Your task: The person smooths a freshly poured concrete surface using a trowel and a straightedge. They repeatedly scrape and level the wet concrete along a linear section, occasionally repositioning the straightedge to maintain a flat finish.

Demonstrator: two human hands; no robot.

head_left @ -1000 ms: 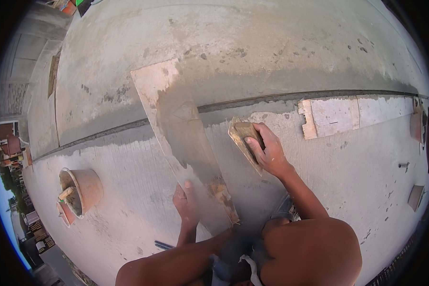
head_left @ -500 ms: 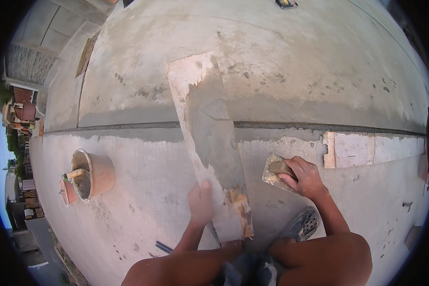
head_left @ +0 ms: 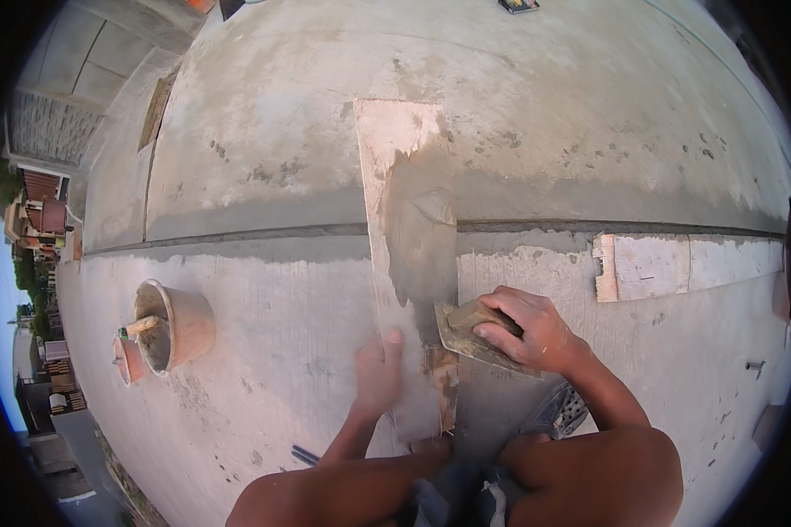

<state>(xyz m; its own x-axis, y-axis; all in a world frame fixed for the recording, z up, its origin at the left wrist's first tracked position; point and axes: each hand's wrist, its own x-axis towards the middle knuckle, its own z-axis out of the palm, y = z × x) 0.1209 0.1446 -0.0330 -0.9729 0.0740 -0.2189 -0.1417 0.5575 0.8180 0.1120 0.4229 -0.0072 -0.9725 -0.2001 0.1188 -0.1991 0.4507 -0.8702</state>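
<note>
A long, thin plywood board crosses the joint in front of me, with wet grey mortar spread over its middle. My left hand is closed on its left edge near the lower end, thumb on top. In my right hand is a mortar-stained hand float, gripped by its block handle. The float's left tip meets the board's right edge, just below the mortar, and its blade is tilted. The fingers under the board are hidden.
A dark joint runs across the concrete. To the left stand a mortar-crusted bucket with a wooden-handled tool in it and a smaller reddish bucket. A second board lies at right. My shoe is below the float.
The float has moved left to the board's edge and tilted. The board has swung more upright in view, its far end shifting right; my left hand keeps its hold.
</note>
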